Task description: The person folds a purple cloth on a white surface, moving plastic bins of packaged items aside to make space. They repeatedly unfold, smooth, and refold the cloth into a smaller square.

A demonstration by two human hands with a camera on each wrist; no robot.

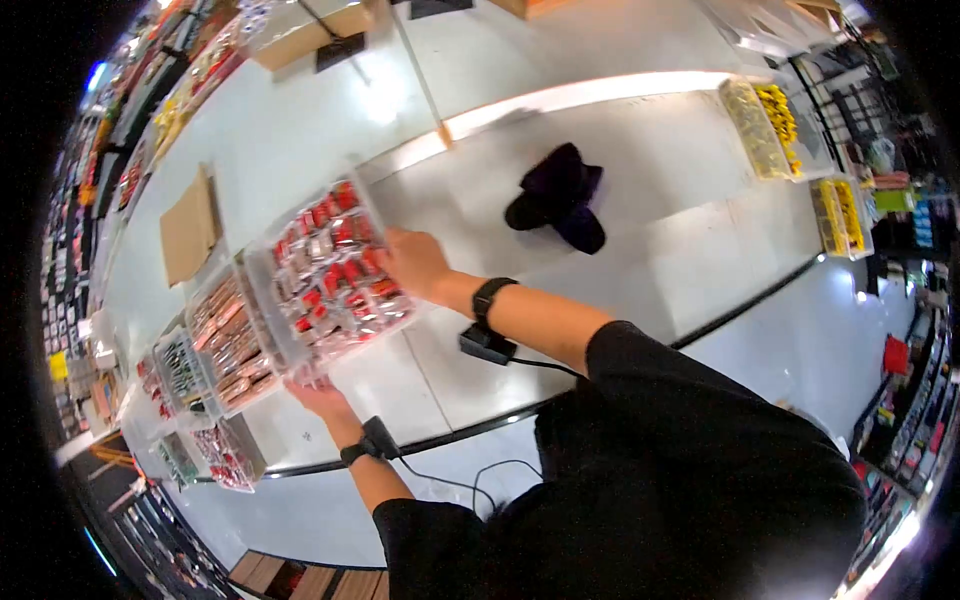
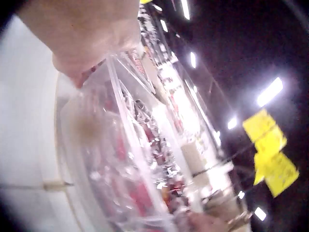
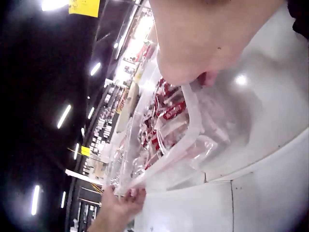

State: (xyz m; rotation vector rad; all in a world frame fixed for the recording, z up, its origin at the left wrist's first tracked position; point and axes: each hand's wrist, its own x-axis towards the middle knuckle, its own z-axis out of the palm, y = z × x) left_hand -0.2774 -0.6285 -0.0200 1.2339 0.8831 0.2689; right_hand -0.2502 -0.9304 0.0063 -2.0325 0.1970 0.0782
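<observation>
Head view: clear plastic tub (image 1: 270,308), filled with small red bagged packets (image 1: 345,262), over the tabletop (image 1: 690,215) inward from its black-trimmed near edge, beside a tub of brownish packets; whether its base touches the tabletop cannot be told. The hands are apart, both clamped on the tub: the left hand (image 1: 322,400) at the corner toward the near edge, the right hand (image 1: 418,265) on the side wall facing the dark cloth-like object (image 1: 560,200). Left wrist view: the pale rim runs as a straight strip from beneath the left hand; the wall looks thin and glossy, probably slightly flexible and slippery. Right wrist view: the right hand grips at a rounded corner, the left hand lower down the rim. The load is presumably moderate and loose, its slick bags liable to slide when tilted; opposite rims, with fingers beneath the lip, should offer the surest hold.
</observation>
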